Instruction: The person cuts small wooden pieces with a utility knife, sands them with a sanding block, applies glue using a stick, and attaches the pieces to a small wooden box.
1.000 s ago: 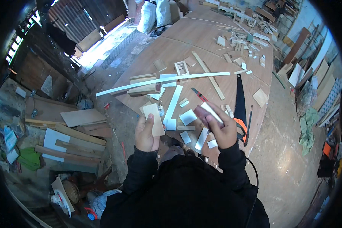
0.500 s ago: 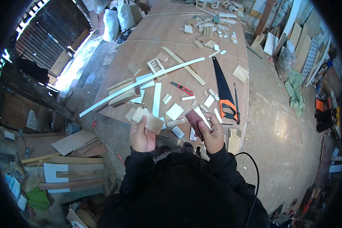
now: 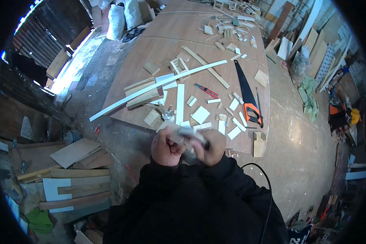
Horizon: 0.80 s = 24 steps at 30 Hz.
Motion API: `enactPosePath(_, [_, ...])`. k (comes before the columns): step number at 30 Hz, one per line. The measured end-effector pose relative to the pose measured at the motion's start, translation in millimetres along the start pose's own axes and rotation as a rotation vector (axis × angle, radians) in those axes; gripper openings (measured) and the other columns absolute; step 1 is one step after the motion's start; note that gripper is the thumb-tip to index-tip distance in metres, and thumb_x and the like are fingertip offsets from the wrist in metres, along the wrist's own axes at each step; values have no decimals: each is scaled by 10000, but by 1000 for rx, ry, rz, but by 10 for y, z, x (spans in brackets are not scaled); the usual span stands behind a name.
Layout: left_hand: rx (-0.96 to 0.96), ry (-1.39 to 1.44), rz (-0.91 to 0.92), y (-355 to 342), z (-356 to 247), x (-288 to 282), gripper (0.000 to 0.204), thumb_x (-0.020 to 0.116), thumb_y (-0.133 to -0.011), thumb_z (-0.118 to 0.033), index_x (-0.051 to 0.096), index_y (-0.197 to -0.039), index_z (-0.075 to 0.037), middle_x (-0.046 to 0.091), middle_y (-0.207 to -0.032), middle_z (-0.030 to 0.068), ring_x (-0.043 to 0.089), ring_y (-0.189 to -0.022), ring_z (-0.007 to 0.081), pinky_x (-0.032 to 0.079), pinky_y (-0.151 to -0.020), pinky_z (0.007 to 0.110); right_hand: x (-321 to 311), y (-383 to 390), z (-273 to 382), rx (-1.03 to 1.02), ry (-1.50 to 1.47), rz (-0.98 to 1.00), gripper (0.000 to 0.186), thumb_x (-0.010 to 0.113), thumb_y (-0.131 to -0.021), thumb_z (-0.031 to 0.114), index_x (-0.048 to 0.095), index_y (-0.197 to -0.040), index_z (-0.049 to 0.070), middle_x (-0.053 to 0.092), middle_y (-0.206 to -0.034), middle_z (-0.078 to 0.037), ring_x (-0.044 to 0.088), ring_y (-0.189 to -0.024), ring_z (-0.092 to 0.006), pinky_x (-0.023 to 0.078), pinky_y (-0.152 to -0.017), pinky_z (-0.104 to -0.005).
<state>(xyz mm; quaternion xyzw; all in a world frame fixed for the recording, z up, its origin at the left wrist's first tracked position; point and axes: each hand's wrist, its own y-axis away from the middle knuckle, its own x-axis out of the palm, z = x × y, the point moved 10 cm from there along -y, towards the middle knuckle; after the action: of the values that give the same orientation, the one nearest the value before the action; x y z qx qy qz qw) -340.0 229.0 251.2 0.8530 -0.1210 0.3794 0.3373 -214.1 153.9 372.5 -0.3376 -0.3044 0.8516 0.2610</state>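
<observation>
My left hand point(image 3: 166, 149) is closed on a small flat piece of wood point(image 3: 171, 132), held up in front of my body near the table's front edge. Right beside it, my right hand point(image 3: 212, 147) is closed round the sandpaper on a pale block point(image 3: 190, 133), which is smeared by motion. The sandpaper block meets or nearly meets the wood's edge; the exact contact is blurred. Beyond the hands, small pale wood blocks point(image 3: 200, 115) lie scattered, with a clear glass-like object point(image 3: 168, 114) near the left hand.
A long pale strip point(image 3: 158, 90) lies slanted across other wood on the table point(image 3: 122, 85). To the right are a handsaw point(image 3: 252, 113) with an orange handle and a thin dark file-like tool point(image 3: 259, 106). A red utility knife point(image 3: 207, 90) lies mid-table.
Both hands have come together, the right moving left and the left slightly right. The sandpaper block is now against or close to the wood piece. The view has shifted slightly.
</observation>
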Motion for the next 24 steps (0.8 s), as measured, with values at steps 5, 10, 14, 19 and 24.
enactPosePath(5, [-83,86,273,107,-115,156,306,524,-955,-252,440,-684,-136,395,-611,-26,358,-476,78,297,-430,253,-197,-19,-110,200,-123,-368,212,707,-832,105,622,-988,-11,639,-725,-145,637,-623,-285,501,-607,-333])
enactPosePath(10, [-179,86,131,92,-116,71,298,464,-971,-270,455,-708,-130,405,-616,-21,359,-482,72,276,-428,241,140,51,369,-65,76,-54,246,754,-766,185,672,-965,67,599,-654,-86,586,-553,-274,438,-516,-347])
enactPosePath(14, [-234,-87,334,113,-136,193,215,489,-929,-300,490,-836,-107,457,-663,-3,403,-508,96,317,-459,251,10,155,-345,288,284,-255,321,740,-813,228,639,-1050,37,630,-717,-156,621,-614,-340,472,-547,-389])
enactPosePath(19, [-7,-307,423,-47,-245,-4,354,539,-871,-278,485,-1107,-21,562,-952,111,575,-830,219,497,-731,365,115,680,-624,606,-43,-162,356,668,-892,293,569,-1104,23,667,-848,-190,682,-755,-328,509,-653,-362])
enactPosePath(24, [-74,-281,309,-349,-291,-230,324,534,-926,-329,463,-1076,-50,554,-872,79,541,-710,178,457,-637,334,275,1416,-1049,845,-50,-24,400,630,-910,352,558,-1134,29,667,-926,-170,661,-853,-266,502,-756,-351])
